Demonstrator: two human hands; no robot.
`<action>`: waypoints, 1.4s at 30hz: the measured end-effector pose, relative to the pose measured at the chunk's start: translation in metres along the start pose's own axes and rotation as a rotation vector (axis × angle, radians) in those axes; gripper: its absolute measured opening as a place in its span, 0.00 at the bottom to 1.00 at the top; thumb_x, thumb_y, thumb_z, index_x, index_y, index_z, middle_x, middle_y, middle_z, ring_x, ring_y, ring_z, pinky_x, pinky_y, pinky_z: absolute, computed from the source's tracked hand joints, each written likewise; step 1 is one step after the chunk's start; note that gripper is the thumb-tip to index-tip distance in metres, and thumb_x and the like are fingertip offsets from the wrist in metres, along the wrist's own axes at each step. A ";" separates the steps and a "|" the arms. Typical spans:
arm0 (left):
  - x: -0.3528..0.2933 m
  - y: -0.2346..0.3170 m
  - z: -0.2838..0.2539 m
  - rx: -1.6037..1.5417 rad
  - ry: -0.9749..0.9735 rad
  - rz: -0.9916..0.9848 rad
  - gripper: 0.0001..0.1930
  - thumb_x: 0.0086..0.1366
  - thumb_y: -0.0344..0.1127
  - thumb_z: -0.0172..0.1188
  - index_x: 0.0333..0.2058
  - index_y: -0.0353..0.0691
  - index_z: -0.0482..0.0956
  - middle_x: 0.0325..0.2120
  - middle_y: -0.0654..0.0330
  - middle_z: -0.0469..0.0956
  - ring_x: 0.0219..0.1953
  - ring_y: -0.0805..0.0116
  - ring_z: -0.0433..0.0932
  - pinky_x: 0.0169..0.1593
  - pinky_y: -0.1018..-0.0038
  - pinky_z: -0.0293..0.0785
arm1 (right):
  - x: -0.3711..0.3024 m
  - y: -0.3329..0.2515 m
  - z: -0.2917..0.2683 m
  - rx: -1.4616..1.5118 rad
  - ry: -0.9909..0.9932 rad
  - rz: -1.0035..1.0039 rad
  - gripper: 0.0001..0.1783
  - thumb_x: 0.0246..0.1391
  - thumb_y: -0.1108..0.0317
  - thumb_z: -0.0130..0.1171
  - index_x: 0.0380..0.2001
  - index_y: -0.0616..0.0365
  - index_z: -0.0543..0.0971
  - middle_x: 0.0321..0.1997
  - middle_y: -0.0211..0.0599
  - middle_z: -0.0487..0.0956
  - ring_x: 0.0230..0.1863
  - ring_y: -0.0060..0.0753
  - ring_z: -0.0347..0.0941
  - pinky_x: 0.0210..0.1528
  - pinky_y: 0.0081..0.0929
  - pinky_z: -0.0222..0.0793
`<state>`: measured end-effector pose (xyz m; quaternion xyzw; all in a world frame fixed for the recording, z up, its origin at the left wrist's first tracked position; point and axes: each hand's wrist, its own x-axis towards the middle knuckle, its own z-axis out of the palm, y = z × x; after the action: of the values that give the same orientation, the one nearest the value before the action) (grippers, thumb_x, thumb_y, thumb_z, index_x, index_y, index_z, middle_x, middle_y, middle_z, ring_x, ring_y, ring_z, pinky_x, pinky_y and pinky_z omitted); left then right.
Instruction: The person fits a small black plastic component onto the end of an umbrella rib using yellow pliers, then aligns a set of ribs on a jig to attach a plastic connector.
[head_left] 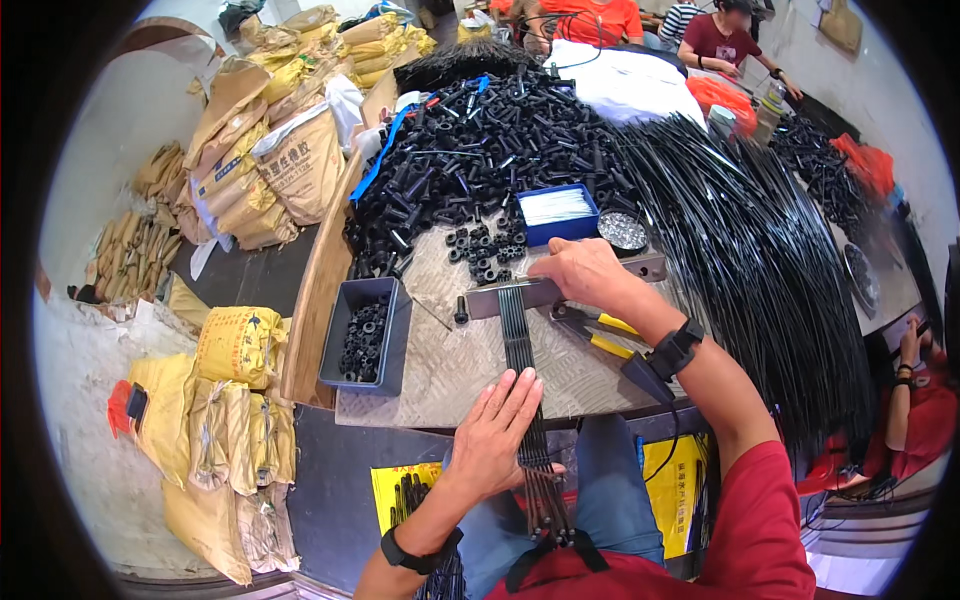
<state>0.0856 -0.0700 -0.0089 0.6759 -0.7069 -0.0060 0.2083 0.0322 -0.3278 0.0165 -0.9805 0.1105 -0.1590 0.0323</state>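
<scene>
A bundle of thin black rods (517, 335) runs from a flat metal bar (490, 302) on the worktop down toward my lap. My left hand (492, 435) lies across the bundle with its fingers stretched over the top, and part of the hand shows on the far side, so the rods are held between. At the bar, my right hand (585, 272) has its fingers curled over the metal beside the rods' upper ends. Its fingertips are partly hidden. Yellow-handled pliers (600, 335) lie under my right forearm. One black bolt-like piece (461, 310) stands left of the bar.
A heap of black tubular parts (470, 150) covers the back. A grey bin (325, 360) of small black rings is at left. A blue box (588, 236) of white sticks and a round tin (640, 248) sit behind the bar. Long black rods (740, 230) fill the right. Other people work beyond.
</scene>
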 end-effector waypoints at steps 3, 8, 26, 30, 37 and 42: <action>0.002 0.001 0.000 -0.005 0.000 0.005 0.47 0.42 0.63 0.60 0.55 0.34 0.61 0.57 0.51 0.59 0.59 0.53 0.57 0.58 0.60 0.56 | -0.002 0.002 -0.002 0.006 0.024 -0.019 0.12 0.45 0.69 0.52 0.33 0.42 0.80 0.28 0.38 0.74 0.27 0.42 0.74 0.27 0.37 0.67; 0.000 0.001 0.000 0.021 0.005 0.000 0.47 0.42 0.64 0.59 0.55 0.34 0.61 0.57 0.51 0.59 0.59 0.54 0.57 0.58 0.61 0.56 | 0.001 -0.001 0.003 0.052 0.047 -0.032 0.12 0.43 0.71 0.53 0.32 0.44 0.80 0.28 0.38 0.74 0.27 0.41 0.74 0.26 0.37 0.67; 0.001 0.002 0.001 0.043 -0.026 0.002 0.46 0.44 0.63 0.58 0.55 0.36 0.61 0.57 0.52 0.59 0.60 0.55 0.55 0.59 0.61 0.54 | 0.015 -0.004 0.020 0.145 0.066 -0.054 0.10 0.47 0.71 0.51 0.36 0.52 0.73 0.28 0.36 0.74 0.30 0.45 0.73 0.27 0.39 0.64; 0.001 0.001 -0.001 0.034 -0.022 -0.007 0.46 0.44 0.63 0.58 0.56 0.36 0.60 0.57 0.53 0.58 0.61 0.55 0.55 0.59 0.61 0.53 | 0.013 -0.008 0.015 0.236 0.103 -0.089 0.14 0.48 0.70 0.51 0.41 0.52 0.68 0.33 0.36 0.75 0.33 0.45 0.73 0.30 0.40 0.66; -0.003 -0.002 -0.002 0.055 -0.072 -0.001 0.44 0.44 0.55 0.60 0.57 0.37 0.57 0.59 0.54 0.55 0.61 0.56 0.53 0.61 0.62 0.51 | 0.004 0.008 -0.005 0.055 -0.072 0.023 0.06 0.46 0.69 0.51 0.29 0.55 0.73 0.31 0.38 0.74 0.32 0.44 0.73 0.31 0.39 0.68; 0.000 -0.002 0.005 -0.002 -0.057 -0.005 0.44 0.44 0.53 0.60 0.57 0.38 0.56 0.59 0.54 0.55 0.61 0.56 0.53 0.61 0.63 0.49 | 0.008 0.003 0.020 0.015 0.011 -0.054 0.05 0.46 0.69 0.51 0.29 0.56 0.73 0.30 0.36 0.72 0.31 0.43 0.73 0.31 0.38 0.66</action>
<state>0.0859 -0.0710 -0.0138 0.6769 -0.7109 -0.0264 0.1888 0.0454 -0.3320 -0.0003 -0.9820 0.0829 -0.1661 0.0348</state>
